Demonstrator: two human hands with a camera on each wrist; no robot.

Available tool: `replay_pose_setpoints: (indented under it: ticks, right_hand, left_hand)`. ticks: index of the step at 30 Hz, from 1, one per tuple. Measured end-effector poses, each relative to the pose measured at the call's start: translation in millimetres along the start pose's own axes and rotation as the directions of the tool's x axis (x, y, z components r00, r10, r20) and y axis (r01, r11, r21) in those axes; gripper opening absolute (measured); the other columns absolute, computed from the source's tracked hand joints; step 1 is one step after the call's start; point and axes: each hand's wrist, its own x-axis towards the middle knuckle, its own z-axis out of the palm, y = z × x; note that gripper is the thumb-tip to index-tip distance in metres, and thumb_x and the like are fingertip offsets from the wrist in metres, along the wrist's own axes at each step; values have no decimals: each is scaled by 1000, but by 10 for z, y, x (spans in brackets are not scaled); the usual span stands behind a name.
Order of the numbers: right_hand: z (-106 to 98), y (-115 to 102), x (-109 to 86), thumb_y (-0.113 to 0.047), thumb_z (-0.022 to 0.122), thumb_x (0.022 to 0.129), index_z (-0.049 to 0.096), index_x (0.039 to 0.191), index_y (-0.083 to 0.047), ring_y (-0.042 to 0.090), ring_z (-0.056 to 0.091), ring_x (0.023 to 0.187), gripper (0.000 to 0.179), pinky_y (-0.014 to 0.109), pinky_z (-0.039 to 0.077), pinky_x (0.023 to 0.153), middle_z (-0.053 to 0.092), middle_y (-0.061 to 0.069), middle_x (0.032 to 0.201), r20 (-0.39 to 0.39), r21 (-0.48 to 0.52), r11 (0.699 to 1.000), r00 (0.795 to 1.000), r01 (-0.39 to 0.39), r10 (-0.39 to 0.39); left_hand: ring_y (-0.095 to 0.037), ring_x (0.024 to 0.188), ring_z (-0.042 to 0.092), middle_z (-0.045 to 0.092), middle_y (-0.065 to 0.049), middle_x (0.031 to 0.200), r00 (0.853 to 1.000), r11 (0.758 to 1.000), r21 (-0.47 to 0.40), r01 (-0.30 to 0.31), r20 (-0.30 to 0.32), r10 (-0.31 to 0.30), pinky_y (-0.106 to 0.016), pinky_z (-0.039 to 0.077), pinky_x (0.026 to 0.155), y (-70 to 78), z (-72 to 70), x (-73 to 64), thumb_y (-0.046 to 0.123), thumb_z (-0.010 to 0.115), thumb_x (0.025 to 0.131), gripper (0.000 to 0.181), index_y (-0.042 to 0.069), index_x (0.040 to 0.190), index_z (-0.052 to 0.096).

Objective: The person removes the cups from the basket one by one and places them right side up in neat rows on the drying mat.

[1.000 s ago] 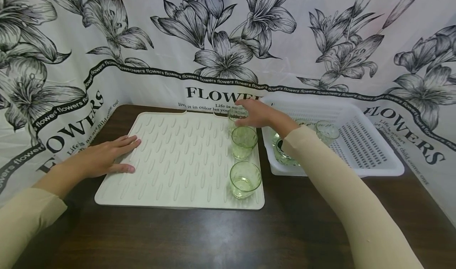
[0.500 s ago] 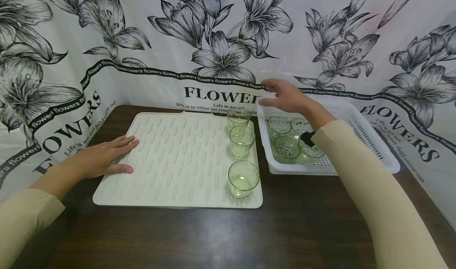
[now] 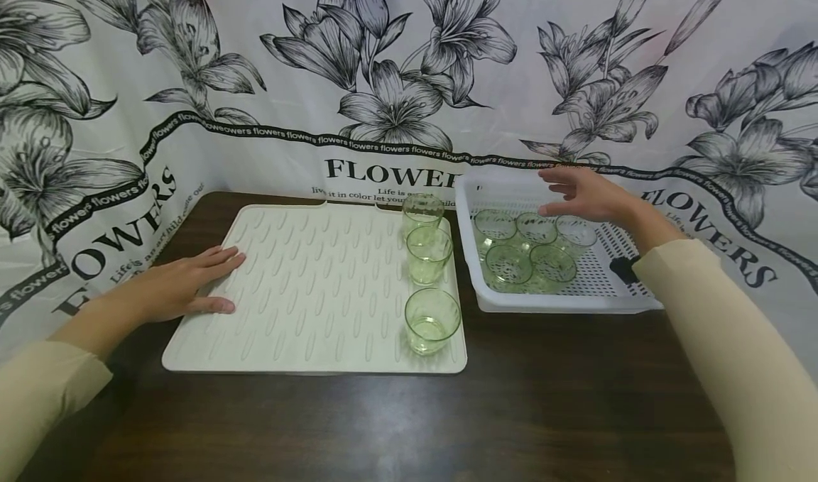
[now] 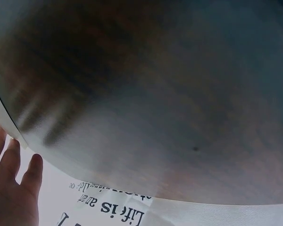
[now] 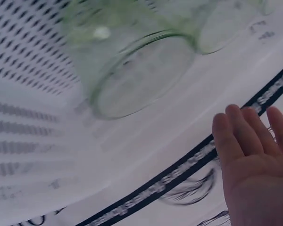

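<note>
My left hand (image 3: 175, 283) rests with extended fingers on the left edge of a white ribbed drying mat (image 3: 307, 290). Along the mat's right side stand three green-tinted glasses in a row: a far glass (image 3: 422, 212), a middle glass (image 3: 429, 255) and a near glass (image 3: 432, 322). My right hand (image 3: 584, 194) hovers over the white basket (image 3: 569, 304), holding nothing, its fingers extended. Several more green glasses stand in the basket; a rear-right glass (image 3: 577, 232) lies just under the hand. In the right wrist view, a glass (image 5: 141, 75) is apart from my fingers (image 5: 247, 129).
A dark wooden table (image 3: 358, 425) bears the mat and basket. Behind them hangs a white cloth (image 3: 275, 162) printed with black flowers and lettering. A small black object (image 3: 623, 270) shows beside my right wrist, over the basket.
My right hand has left the far glass on the mat and moved right, over the basket. The left hand has stayed on the mat's edge. The view has shifted slightly.
</note>
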Motion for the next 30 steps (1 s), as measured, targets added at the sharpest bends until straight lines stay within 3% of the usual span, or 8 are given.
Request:
replay_pose_setpoints:
  ticks: [8, 15, 30]
  right_hand:
    - [-17, 289, -192, -14, 73, 92, 22, 154, 7, 53, 25, 141, 83, 62, 24, 111, 21, 33, 157, 69, 4, 1000, 997, -28, 28]
    - [-6, 414, -296, -17, 78, 88, 22, 154, 6, 51, 22, 143, 90, 61, 22, 113, 19, 31, 159, 79, 21, 998, 995, -61, 59]
    - [23, 537, -217, -18, 82, 82, 25, 149, 13, 55, 24, 140, 94, 64, 25, 110, 23, 37, 154, 163, -86, 994, 983, -70, 84]
  left_hand:
    - [-49, 140, 33, 32, -24, 157, 1000, 1000, 7, 13, 10, -13, -67, 39, 97, 9, 2, -13, 60, 65, 87, 92, 3, 153, 37]
    - [-49, 140, 33, 33, -23, 157, 1000, 1000, 8, 2, -1, -2, -66, 40, 97, 15, -3, -9, 60, 66, 87, 92, 3, 152, 38]
    - [-48, 141, 32, 31, -23, 158, 1000, 1000, -7, 9, 4, -9, -66, 38, 99, 11, -8, -17, 59, 65, 87, 91, 4, 153, 36]
